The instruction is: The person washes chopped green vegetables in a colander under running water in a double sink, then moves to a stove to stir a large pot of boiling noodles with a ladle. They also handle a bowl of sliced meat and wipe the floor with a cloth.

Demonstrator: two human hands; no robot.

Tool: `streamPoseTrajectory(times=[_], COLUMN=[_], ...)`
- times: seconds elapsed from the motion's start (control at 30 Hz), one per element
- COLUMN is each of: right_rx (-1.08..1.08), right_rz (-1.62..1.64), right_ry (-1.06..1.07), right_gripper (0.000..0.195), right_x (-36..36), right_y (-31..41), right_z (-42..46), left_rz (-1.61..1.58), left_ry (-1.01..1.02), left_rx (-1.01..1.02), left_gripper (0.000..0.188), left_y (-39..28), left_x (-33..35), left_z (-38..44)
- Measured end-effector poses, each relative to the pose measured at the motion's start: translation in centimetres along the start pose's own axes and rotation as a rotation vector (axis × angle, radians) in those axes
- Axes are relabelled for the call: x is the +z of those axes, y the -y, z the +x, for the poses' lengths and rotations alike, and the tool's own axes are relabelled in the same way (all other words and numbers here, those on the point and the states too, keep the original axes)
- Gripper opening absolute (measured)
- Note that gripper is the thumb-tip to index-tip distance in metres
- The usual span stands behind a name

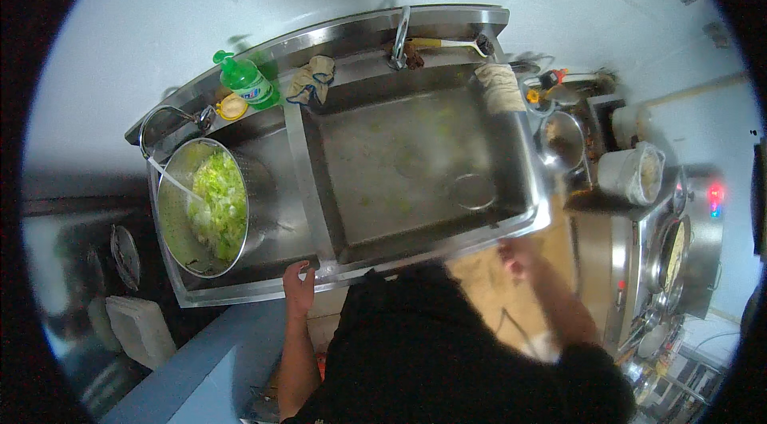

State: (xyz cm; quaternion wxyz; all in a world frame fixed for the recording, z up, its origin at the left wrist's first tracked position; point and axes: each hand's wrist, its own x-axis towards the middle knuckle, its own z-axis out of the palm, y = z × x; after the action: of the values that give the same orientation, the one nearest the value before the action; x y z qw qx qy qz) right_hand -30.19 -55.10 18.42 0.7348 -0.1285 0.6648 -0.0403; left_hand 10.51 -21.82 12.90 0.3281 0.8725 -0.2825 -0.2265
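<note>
My left hand [299,287] is at the front rim of a two-basin stainless steel sink [308,184], its fingers bent with a gap to the thumb; nothing shows in it. My right hand [516,259], blurred, is beside the sink's front right corner; its grip is unclear. A perforated metal colander [174,226] stands tilted in the left basin, holding chopped leafy greens [222,202]. Water runs from the curved left faucet [150,124] onto the greens. The larger right basin [395,154] has a shallow film of water with green bits and a round drain [473,191].
A green dish soap bottle [248,85], a yellow-rimmed round item [232,106], and cloth gloves [311,81] lie on the back ledge. A second faucet [400,40] and a brush [449,43] are there too. A cloth [500,88] hangs over the right corner. A white bucket [629,172] stands at right.
</note>
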Motion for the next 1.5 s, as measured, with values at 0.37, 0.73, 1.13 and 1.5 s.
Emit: streamPoseTrajectory(times=[0.37, 0.73, 1.13, 1.5], right_rx=[0.290, -0.240, -0.353, -0.276], right_rz=[0.349, -0.473, -0.699, -0.581], right_ry=[0.061, 0.209, 0.462, 0.605], right_gripper=[0.020, 0.022, 0.016, 0.020], right_x=[1.7, 6.9, 16.1, 21.9], right_y=[3.6, 4.9, 5.8, 3.2], right_z=[2.4, 15.1, 29.6, 17.3], left_rz=[0.045, 0.151, 0.183, 0.112], left_ry=[0.035, 0.017, 0.106, 0.016], left_rx=[-0.038, -0.175, -0.304, -0.260], left_gripper=[0.023, 0.026, 0.028, 0.028], left_y=[1.7, 2.9, 2.2, 2.2], left_x=[0.2, -0.4, -1.5, -1.9], left_z=[-1.1, -3.4, -5.9, -7.0])
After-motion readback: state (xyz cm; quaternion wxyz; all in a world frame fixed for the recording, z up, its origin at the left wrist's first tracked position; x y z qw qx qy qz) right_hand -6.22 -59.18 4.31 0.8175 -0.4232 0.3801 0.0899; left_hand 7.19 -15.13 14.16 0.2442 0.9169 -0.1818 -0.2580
